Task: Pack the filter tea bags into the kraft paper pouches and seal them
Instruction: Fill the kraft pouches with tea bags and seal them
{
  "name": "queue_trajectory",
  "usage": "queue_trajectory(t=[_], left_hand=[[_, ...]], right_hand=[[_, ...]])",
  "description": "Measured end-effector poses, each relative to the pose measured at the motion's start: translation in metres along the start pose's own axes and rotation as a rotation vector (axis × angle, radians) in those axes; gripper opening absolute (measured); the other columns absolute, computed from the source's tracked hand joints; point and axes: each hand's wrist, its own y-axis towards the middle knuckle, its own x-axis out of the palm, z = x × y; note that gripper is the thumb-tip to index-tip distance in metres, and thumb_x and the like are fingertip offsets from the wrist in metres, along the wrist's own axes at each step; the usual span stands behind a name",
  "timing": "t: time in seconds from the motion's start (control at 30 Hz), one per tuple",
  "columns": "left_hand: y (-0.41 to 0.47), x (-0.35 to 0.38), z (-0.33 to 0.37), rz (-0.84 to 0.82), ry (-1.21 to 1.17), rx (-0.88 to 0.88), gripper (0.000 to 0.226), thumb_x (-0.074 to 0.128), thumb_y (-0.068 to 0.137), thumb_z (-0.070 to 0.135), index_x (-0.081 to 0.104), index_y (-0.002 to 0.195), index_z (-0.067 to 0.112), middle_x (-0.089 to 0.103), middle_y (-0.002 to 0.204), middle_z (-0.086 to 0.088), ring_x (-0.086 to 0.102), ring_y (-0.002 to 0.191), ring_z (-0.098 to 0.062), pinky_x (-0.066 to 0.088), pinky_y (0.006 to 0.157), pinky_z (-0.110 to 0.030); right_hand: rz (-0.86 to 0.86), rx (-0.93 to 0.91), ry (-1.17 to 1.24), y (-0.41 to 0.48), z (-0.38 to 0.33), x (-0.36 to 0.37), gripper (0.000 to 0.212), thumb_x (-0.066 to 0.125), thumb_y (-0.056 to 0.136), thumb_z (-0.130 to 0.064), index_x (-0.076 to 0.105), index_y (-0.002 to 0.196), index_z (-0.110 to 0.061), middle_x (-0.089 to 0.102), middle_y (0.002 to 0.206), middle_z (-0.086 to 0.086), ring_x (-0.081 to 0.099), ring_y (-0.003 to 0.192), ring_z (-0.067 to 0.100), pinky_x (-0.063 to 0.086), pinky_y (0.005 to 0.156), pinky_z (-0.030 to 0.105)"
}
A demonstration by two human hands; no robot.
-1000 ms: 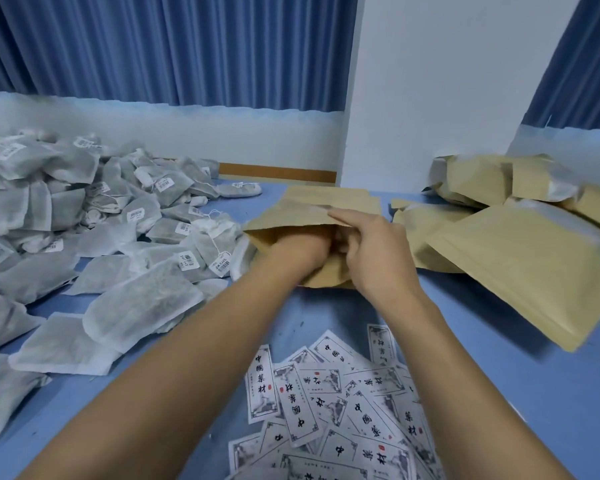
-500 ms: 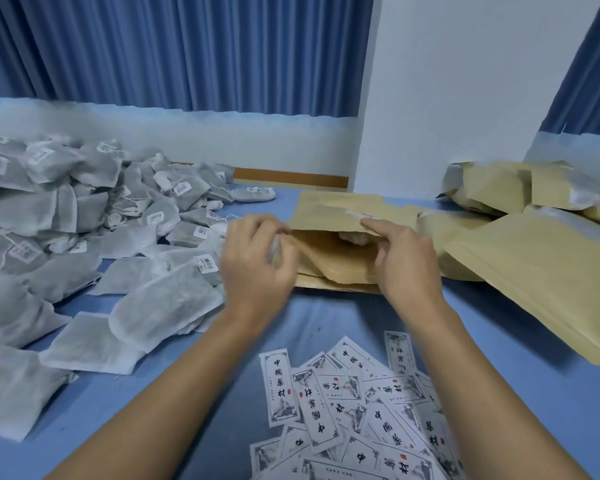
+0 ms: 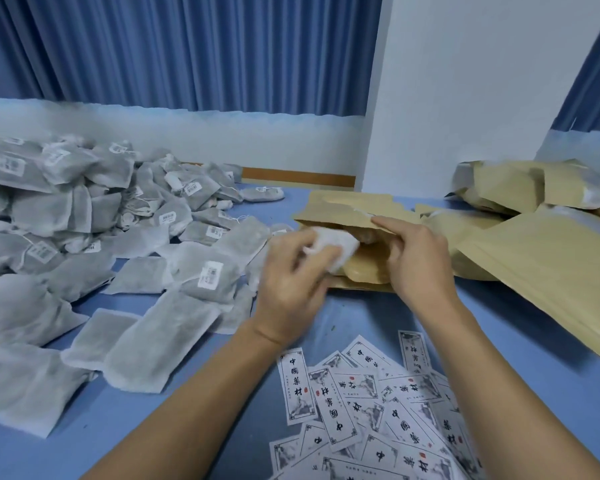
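**A:** Where is the tea bag point(image 3: 329, 245) now?

**B:** At the mouth of the kraft pouch point(image 3: 340, 211). It is bunched in the left hand point(image 3: 291, 289), with fingers and thumb curled round it. I cannot tell whether its tip is past the lip yet.

**A:** Is that new?

**B:** Yes. A second ago that hand was deep inside the pouch. Half a second ago it had drawn out to the left, and now it is back at the opening with this bag. I judge one load is already in and this is the next.

**A:** And the pouch itself?

**B:** It lies on a stack of flat pouches on the blue table point(image 3: 361, 317). The right hand point(image 3: 418, 261) pinches the upper lip and lifts it, as it did in both earlier views, so the mouth gapes leftward.

**A:** Any sealing?

**B:** Not yet, since the mouth has to stay open for this bag. The lip is soft paper, so it could fold shut if that pinch slackens.

**A:** What is around them?

**B:** A heap of loose bags point(image 3: 101, 216) lies to the left and printed labels point(image 3: 361, 393) in front. The filled pouches point(image 3: 551, 271) are on the right.
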Motion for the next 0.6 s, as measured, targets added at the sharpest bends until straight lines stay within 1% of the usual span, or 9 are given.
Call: queue_trajectory(t=[0.07,0.13,0.2,0.27,0.33,0.4,0.47,0.53,0.6], left_hand=[[-0.002,0.010,0.016,-0.122,-0.015,0.139,0.015,0.058,0.097,0.003,0.067,0.107,0.008,0.057,0.105,-0.010,0.055,0.085,-0.030,0.045,0.072,-0.036],[0.002,0.020,0.024,-0.326,0.029,0.118,0.015,0.059,0.094,-0.002,0.070,0.104,0.004,0.063,0.099,-0.012,0.058,0.084,-0.031,0.047,0.070,-0.037],[0.015,0.028,0.026,-0.579,0.067,-0.079,0.015,0.062,0.091,0.003,0.065,0.105,0.008,0.062,0.099,-0.011,0.059,0.088,-0.033,0.048,0.070,-0.041],[0.032,0.040,0.023,-0.751,0.078,-0.323,0.027,0.059,0.085,0.005,0.060,0.110,0.015,0.064,0.104,-0.011,0.061,0.093,-0.039,0.049,0.070,-0.043],[0.048,0.053,0.017,-0.869,0.090,-0.484,0.048,0.051,0.085,0.000,0.054,0.129,0.019,0.064,0.119,-0.013,0.060,0.107,-0.039,0.051,0.082,-0.043],[0.052,0.066,0.012,-0.973,0.113,-0.611,0.054,0.048,0.092,0.003,0.044,0.144,0.020,0.056,0.135,-0.012,0.055,0.120,-0.036,0.049,0.097,-0.043],[0.049,0.070,0.018,-1.007,0.212,-0.574,0.048,0.049,0.094,0.006,0.047,0.140,0.018,0.058,0.132,-0.014,0.057,0.117,-0.037,0.050,0.089,-0.042],[0.041,0.061,0.031,-0.827,0.290,-0.352,0.038,0.054,0.088,0.006,0.060,0.125,0.014,0.065,0.106,-0.019,0.062,0.095,-0.043,0.045,0.071,-0.040],[0.032,0.047,0.036,-0.649,0.209,-0.139,0.043,0.054,0.083,0.006,0.065,0.124,0.010,0.063,0.102,-0.021,0.058,0.091,-0.040,0.045,0.076,-0.042]], right_hand=[[0.011,-0.012,0.025,0.002,0.000,-0.002,0.054,0.044,0.091,0.000,0.071,0.121,-0.035,0.075,0.106,0.008,0.064,0.092,0.030,0.050,0.082,0.027],[-0.005,-0.046,0.046,0.002,-0.002,-0.003,0.054,0.044,0.088,0.003,0.073,0.119,-0.031,0.075,0.110,0.005,0.066,0.097,0.026,0.049,0.088,0.023],[-0.063,-0.102,0.080,0.000,-0.005,-0.003,0.055,0.043,0.086,0.003,0.074,0.118,-0.030,0.076,0.110,0.004,0.068,0.099,0.023,0.051,0.092,0.026],[-0.075,-0.144,0.105,-0.002,-0.008,-0.002,0.056,0.042,0.086,0.004,0.073,0.119,-0.030,0.076,0.108,0.004,0.069,0.099,0.023,0.053,0.093,0.032],[-0.013,-0.135,0.111,0.002,-0.007,-0.003,0.055,0.043,0.087,0.006,0.073,0.120,-0.026,0.074,0.114,0.003,0.068,0.107,0.024,0.050,0.099,0.033],[0.027,-0.116,0.078,0.005,-0.005,-0.004,0.054,0.045,0.088,0.007,0.073,0.121,-0.026,0.072,0.120,0.003,0.065,0.113,0.026,0.047,0.103,0.032],[0.040,-0.091,0.041,0.004,-0.002,-0.004,0.053,0.045,0.090,0.004,0.071,0.123,-0.028,0.072,0.120,0.005,0.065,0.111,0.028,0.048,0.101,0.034],[0.041,-0.061,0.019,0.003,0.001,-0.004,0.052,0.045,0.090,0.000,0.071,0.123,-0.031,0.074,0.113,0.008,0.067,0.104,0.031,0.052,0.095,0.037],[0.046,-0.043,0.043,0.003,0.003,-0.005,0.050,0.046,0.089,-0.003,0.071,0.123,-0.030,0.075,0.111,0.008,0.067,0.102,0.028,0.052,0.094,0.032]])
